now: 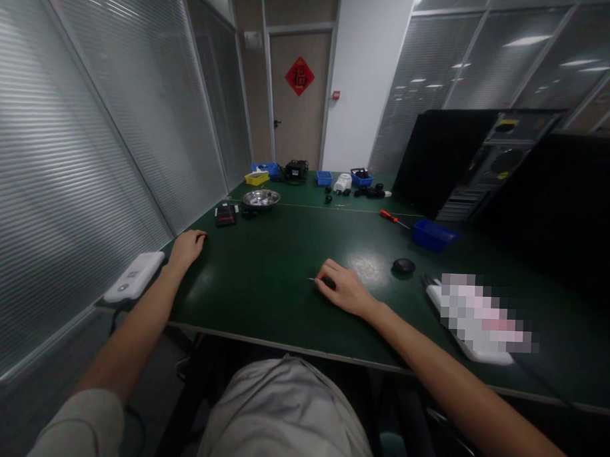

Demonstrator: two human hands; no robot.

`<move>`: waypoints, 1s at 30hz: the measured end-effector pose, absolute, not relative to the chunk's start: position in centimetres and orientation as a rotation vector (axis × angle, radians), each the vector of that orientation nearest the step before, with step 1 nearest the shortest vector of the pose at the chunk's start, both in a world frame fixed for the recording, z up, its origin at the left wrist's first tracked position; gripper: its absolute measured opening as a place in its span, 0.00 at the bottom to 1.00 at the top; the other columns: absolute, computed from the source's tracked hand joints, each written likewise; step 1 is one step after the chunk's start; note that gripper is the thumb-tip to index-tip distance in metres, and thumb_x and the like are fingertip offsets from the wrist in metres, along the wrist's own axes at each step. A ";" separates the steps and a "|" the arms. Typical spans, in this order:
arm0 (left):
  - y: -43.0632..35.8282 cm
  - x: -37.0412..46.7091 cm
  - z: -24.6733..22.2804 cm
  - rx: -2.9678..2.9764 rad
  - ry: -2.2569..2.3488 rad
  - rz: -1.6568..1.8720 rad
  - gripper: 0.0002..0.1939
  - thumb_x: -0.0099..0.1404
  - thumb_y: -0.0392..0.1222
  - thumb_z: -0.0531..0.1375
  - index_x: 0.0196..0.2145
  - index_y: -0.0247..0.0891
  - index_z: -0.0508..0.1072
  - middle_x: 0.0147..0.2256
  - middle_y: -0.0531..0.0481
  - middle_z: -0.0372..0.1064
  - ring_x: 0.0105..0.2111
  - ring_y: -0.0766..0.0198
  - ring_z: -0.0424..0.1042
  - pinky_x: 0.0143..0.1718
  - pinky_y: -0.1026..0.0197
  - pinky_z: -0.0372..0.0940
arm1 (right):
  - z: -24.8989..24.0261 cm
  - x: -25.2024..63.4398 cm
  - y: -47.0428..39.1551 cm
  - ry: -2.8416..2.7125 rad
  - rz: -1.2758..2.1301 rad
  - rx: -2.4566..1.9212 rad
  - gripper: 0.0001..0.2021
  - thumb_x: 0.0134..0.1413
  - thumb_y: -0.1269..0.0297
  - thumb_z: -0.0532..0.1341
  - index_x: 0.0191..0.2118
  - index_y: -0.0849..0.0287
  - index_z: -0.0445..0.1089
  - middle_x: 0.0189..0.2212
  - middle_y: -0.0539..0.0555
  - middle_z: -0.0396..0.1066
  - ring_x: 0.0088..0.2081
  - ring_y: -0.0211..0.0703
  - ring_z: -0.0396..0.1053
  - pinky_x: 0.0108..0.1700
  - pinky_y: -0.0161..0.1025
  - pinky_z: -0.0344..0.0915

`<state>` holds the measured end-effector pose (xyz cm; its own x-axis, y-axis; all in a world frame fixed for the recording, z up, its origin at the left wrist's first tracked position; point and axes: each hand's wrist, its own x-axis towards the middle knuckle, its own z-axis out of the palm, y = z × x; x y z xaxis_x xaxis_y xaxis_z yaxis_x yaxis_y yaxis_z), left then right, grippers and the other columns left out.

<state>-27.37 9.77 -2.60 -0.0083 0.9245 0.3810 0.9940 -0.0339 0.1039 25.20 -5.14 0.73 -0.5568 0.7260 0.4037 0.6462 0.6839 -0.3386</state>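
Note:
My right hand [343,288] is low over the middle of the green table, its thumb and forefinger closed in a pinch. From between them the end of a thin, pale metal-like pin [310,279] sticks out to the left; the rest is hidden by the fingers. At the table's left edge rests my left hand [187,248], fingers loosely bent and a little apart, with nothing visible in it. Beyond it is a dark notebook-like item [226,215]. To the right of my right hand sits a round black object [404,266].
A steel bowl [261,199] stands at the back left. Right of centre are a red-handled screwdriver [388,216] and a blue bin [435,236]. A white device [134,276] lies at the left edge, a partly blurred white one [469,327] on the right. A computer case [450,160] rises behind.

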 end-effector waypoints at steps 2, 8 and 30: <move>9.7 -26.8 -2.6 -2.015 -2.048 -0.566 0.21 0.72 0.42 0.51 0.54 0.34 0.76 0.53 0.39 0.74 0.53 0.50 0.72 0.58 0.52 0.63 | 0.8 25.2 -5.1 -2.380 0.203 -1.049 0.05 0.68 0.62 0.58 0.42 0.55 0.68 0.41 0.52 0.68 0.34 0.38 0.67 0.37 0.36 0.61; 9.6 -26.7 -2.9 -1.974 -1.996 -0.611 0.18 0.71 0.40 0.52 0.51 0.34 0.78 0.51 0.39 0.75 0.52 0.49 0.71 0.58 0.52 0.63 | 0.9 25.2 -5.2 -2.385 0.208 -1.043 0.05 0.69 0.61 0.58 0.42 0.55 0.68 0.41 0.52 0.68 0.35 0.39 0.68 0.37 0.36 0.62; 8.4 -25.1 -1.8 -1.991 -1.980 -0.407 0.23 0.67 0.32 0.48 0.51 0.32 0.78 0.49 0.33 0.72 0.52 0.46 0.68 0.54 0.48 0.66 | 0.8 25.2 -5.2 -2.397 0.199 -1.054 0.05 0.68 0.61 0.58 0.42 0.55 0.68 0.41 0.52 0.69 0.34 0.38 0.67 0.35 0.36 0.61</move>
<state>-25.09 8.43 -1.78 0.0078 0.9140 0.4056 0.9999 -0.0021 -0.0145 25.22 -5.25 0.84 -0.5688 0.7223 0.3933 0.6476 0.6881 -0.3272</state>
